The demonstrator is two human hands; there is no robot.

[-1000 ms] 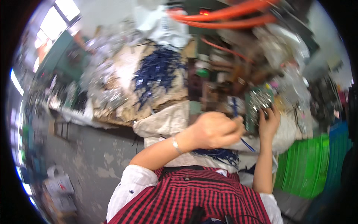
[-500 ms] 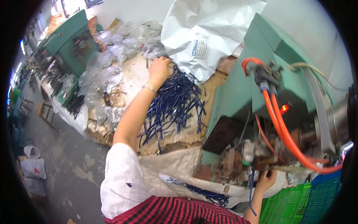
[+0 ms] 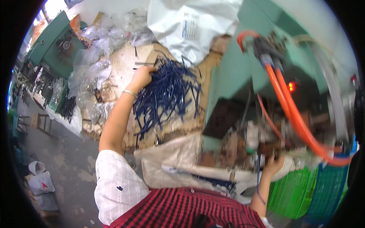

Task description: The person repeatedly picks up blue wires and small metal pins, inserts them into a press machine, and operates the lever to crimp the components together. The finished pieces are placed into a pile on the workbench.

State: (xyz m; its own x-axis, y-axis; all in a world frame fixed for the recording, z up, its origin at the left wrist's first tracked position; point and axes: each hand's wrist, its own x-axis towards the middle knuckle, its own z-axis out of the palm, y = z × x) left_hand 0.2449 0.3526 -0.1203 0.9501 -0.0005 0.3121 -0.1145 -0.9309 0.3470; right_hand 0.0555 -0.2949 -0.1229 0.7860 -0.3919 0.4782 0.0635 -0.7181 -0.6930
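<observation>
Left hand [image 3: 142,78] has drawn back from the labelled white bag [image 3: 192,34], beside navy strips [image 3: 166,91], its grip impossible to tell.

Downward head-worn fisheye, apparently near

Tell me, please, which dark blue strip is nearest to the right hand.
The single strip hanging down beside the right hand; the others lie farther left, mostly heaped.

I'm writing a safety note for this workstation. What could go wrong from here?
The right hand is close to metal parts of the green machine, so it might get pinched. The dark blue strips crisscross in a loose heap by the left hand, so several might come up together.
</observation>
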